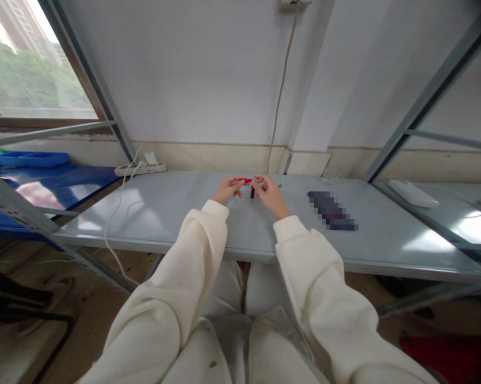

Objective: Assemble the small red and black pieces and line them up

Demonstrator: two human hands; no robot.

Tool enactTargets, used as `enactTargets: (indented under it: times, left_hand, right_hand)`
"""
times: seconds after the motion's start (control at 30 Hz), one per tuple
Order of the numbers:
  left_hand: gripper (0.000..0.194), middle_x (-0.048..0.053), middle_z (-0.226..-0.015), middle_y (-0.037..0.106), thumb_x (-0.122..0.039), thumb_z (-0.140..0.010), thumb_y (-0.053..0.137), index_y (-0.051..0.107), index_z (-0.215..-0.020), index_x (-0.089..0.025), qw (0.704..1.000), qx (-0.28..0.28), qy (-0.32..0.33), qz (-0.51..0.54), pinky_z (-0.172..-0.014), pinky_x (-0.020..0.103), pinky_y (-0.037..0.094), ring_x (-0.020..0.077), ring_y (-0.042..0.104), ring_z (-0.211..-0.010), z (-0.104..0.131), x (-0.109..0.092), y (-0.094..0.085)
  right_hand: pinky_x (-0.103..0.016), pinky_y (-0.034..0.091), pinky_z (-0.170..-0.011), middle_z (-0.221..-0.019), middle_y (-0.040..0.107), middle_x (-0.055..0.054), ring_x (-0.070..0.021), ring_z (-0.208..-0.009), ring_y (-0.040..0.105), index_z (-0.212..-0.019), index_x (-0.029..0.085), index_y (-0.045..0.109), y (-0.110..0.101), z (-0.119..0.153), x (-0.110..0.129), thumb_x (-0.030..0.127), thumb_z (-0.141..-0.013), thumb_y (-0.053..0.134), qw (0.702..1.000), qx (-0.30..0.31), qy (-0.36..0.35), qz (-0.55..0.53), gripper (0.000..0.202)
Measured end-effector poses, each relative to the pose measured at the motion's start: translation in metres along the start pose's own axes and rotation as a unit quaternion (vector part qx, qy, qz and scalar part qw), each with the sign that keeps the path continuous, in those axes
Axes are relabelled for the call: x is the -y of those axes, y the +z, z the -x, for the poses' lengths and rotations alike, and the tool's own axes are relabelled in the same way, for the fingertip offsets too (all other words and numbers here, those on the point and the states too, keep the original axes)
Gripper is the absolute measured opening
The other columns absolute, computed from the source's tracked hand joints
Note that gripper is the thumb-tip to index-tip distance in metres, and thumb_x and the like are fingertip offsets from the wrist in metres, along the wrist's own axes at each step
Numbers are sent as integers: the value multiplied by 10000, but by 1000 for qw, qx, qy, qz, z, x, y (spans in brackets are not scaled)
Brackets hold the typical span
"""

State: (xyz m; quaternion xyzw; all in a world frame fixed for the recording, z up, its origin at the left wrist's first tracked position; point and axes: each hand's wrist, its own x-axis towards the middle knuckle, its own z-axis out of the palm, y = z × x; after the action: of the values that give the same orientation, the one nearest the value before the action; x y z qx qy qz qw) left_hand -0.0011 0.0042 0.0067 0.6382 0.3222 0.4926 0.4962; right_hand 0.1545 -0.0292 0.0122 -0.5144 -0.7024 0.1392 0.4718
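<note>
My left hand point(227, 190) pinches a small red stick-like piece point(247, 181) between thumb and fingers, a little above the grey tabletop point(192, 213). Just to its right, my right hand point(269, 193) is closed at the fingertips on a short black cylinder point(252, 192) that points downward. The two pieces are very close together; whether they touch I cannot tell. Both are too small for me to make out their exact kind.
A dark, blurred-out flat item point(332, 210) lies to the right. At the back left is a white power strip point(141, 169), its cable point(118, 213) hanging over the front edge. Metal posts point(388, 152) frame the table, and a blue tray point(28, 159) sits at far left.
</note>
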Motion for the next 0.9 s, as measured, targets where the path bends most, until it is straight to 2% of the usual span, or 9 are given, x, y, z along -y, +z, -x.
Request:
enactTargets:
  times: [0.1,0.27,0.4,0.5,0.57,0.73,0.9]
  left_hand:
    - [405,115,-910,648,-401,-647,609,562,-937,-123,1000,6,0,6,-391,190,276,37,475,-408,-1,2,-1]
    - [405,95,-868,647,-412,-623,629,553,-904,-130,1000,-4,2,2,-395,184,284,37,475,-422,-2,4,0]
    - [354,73,-818,634,-413,-649,602,546,-852,-129,998,-58,29,18,-398,192,293,25,435,-400,-2,-1,1]
    - [326,58,-776,624,-410,-667,582,549,-834,-131,994,-102,49,5,-409,198,300,26,409,-403,-2,-3,2]
    - [310,50,-755,620,-397,-658,592,560,-814,-131,992,-104,55,-37,-431,202,319,34,408,-426,-2,-2,5]
    - [258,26,-691,611,-358,-624,624,604,-746,-131,968,-65,53,-235,-501,212,342,61,414,-492,2,6,19]
    - [237,20,-698,619,-359,-644,607,630,-748,-147,943,-22,59,-328,-549,231,354,87,441,-529,4,14,29]
  right_hand:
    - [-242,412,-666,-944,607,-70,-118,-683,540,-1008,163,541,-2,2,4,362,-806,406,999,-1,-19,46,314]
    - [-265,390,-743,-944,590,-71,-140,-756,530,-964,174,575,-5,4,7,300,-802,419,991,24,-52,121,258]
    - [-258,378,-749,-885,562,-69,-144,-795,510,-884,158,579,-9,5,4,249,-765,446,983,-7,-79,164,200]
    - [-248,383,-699,-758,567,-43,-137,-718,512,-880,148,559,-15,6,-2,239,-739,457,981,-47,-29,183,196]
    - [-237,387,-660,-709,577,-29,-127,-666,518,-868,145,556,-18,8,-6,236,-718,474,982,-47,22,182,193]
    - [-214,392,-627,-710,618,-39,-119,-656,548,-749,142,589,-19,11,-16,199,-668,531,973,50,115,194,115]
    - [-202,385,-609,-728,635,-52,-121,-667,561,-731,141,612,-15,12,-18,195,-658,563,962,102,127,220,103]
